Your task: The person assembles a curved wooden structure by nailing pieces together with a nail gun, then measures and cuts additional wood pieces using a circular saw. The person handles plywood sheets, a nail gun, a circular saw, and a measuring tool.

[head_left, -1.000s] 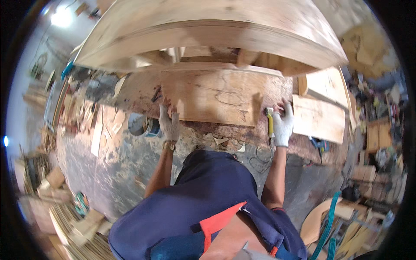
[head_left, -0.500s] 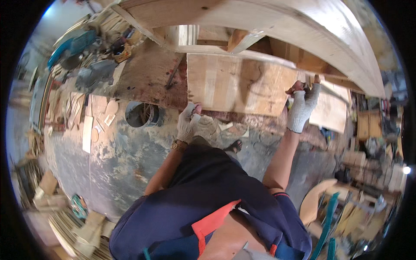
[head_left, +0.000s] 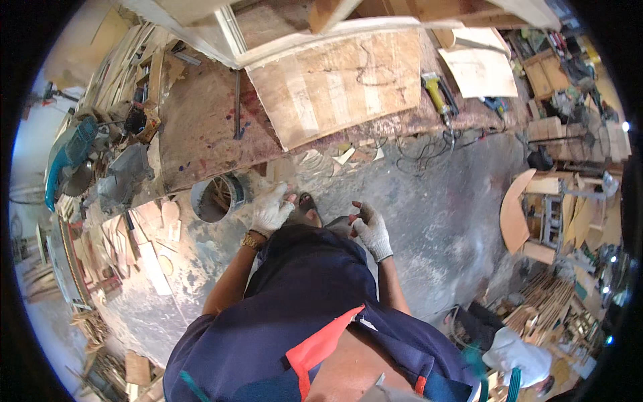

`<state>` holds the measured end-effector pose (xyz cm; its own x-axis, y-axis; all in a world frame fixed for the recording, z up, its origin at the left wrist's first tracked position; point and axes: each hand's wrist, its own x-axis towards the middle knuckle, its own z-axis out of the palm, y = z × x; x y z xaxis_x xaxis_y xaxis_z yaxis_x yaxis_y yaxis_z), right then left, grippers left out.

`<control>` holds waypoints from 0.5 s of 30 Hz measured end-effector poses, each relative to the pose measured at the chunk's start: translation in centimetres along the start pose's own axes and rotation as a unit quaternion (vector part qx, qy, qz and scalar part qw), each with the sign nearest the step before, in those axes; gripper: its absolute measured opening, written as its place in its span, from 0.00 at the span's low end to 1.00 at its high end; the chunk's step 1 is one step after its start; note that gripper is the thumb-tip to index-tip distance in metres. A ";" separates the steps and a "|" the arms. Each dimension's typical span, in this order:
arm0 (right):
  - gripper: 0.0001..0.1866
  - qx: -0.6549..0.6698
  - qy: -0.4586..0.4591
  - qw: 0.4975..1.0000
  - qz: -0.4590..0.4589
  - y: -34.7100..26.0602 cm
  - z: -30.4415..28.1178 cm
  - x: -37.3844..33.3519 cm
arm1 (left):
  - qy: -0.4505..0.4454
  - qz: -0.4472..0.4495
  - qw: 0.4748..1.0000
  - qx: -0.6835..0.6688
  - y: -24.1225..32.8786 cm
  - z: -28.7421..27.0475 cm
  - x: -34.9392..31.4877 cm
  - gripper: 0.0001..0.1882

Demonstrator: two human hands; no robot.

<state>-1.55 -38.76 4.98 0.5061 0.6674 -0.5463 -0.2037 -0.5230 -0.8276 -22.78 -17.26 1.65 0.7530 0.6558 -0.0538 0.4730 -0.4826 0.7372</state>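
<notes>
My left hand [head_left: 273,210], in a pale knit glove with bare fingertips, hangs in front of my body with loosely bent fingers and no visible object in it. A gold watch [head_left: 252,240] circles that wrist. On the other side, my gloved right hand [head_left: 371,232] is empty too, its fingers apart. Beyond both hands a thin plywood sheet [head_left: 335,84] lies on the stained workbench [head_left: 207,127], partly under a pale wooden frame [head_left: 295,41]. Neither hand touches the sheet or the frame. The metal bucket [head_left: 213,199] stands closest to my left hand.
A yellow-green power tool [head_left: 437,94] with its cord rests on the bench at right, beside another pale panel [head_left: 479,70]. A teal mitre saw [head_left: 74,157] stands at far left. Wood offcuts [head_left: 153,264] litter the floor. Another person [head_left: 512,352] is low at lower right.
Both hands have drawn back from the bench toward my body; the right came away from the sheet's right side. My view has shifted, bringing the power tool and another person into sight.
</notes>
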 end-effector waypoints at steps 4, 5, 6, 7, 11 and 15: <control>0.28 -0.182 0.051 0.974 -0.126 3.7 0.4 0.5 | -0.066 0.001 0.986 0.155 2.4 0.4 -1.9 0.24; 0.27 -0.227 0.062 0.958 -0.160 3.8 0.5 0.7 | -0.094 -0.016 0.974 0.203 3.3 0.5 -2.6 0.25; 0.28 -0.273 0.057 0.953 -0.120 2.8 0.7 0.7 | -0.093 0.008 0.970 0.226 1.8 1.4 -3.3 0.27; 0.29 -0.306 0.046 0.946 -0.098 2.9 1.1 1.0 | -0.117 0.003 0.960 0.253 0.3 1.9 -4.1 0.29; 0.29 -0.278 0.023 0.959 -0.057 7.2 2.1 3.6 | -0.218 -0.039 0.922 0.318 -6.1 5.1 -4.2 0.33; 0.27 -0.127 0.042 0.990 -0.048 18.1 4.7 9.2 | -0.355 -0.131 0.868 0.322 -14.1 12.5 -1.8 0.36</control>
<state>-4.53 -39.65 -15.62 0.5828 0.6797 -0.4454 0.0605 -0.5829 -0.8103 -25.10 -18.84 -17.07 0.5656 0.3791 -0.7323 0.6552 -0.7459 0.1199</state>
